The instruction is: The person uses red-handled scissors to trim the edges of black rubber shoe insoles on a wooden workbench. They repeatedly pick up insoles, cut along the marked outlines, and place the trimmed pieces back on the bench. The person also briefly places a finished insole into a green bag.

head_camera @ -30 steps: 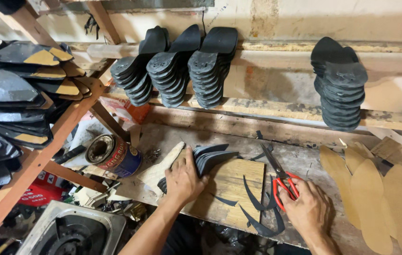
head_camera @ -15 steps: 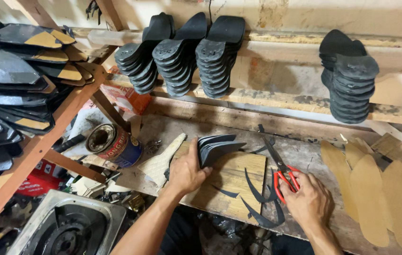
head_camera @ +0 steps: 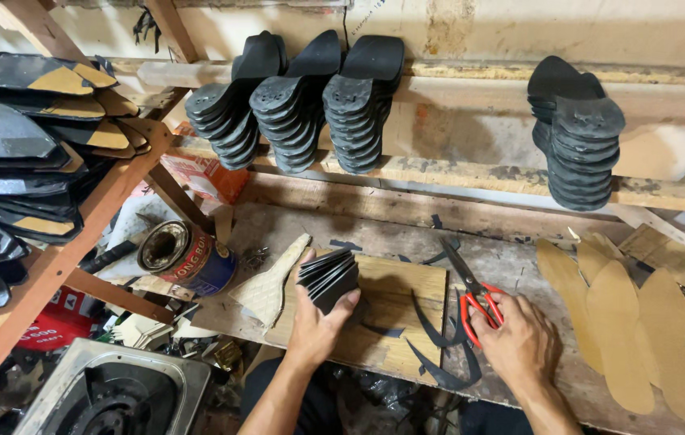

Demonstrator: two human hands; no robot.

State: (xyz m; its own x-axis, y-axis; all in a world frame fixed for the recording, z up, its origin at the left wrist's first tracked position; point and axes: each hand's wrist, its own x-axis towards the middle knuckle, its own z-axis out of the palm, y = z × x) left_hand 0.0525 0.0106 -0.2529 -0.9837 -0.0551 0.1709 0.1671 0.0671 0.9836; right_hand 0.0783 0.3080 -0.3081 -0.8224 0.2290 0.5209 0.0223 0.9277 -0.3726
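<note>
Crowded by a rusty open round tin [head_camera: 184,256], tan insole cutouts [head_camera: 628,322] and curved black offcuts [head_camera: 439,338] on the worn wooden surface [head_camera: 511,258]; left hand [head_camera: 316,318] grip grasping a fanned stack of dark flat pieces [head_camera: 328,278] over the pale wooden board [head_camera: 395,310], right hand [head_camera: 519,338] grip closed on red-handled scissors [head_camera: 471,294] beside it.

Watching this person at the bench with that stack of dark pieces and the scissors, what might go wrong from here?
Three risks, as judgements:
1. The left hand grips a fanned stack of dark cut pieces; they could slip apart and scatter.
2. The right hand rests on the red-handled scissors, whose blades point away; a careless grab might nick a finger.
3. The curved black offcuts lie near the bench edge and could slide off.
</note>
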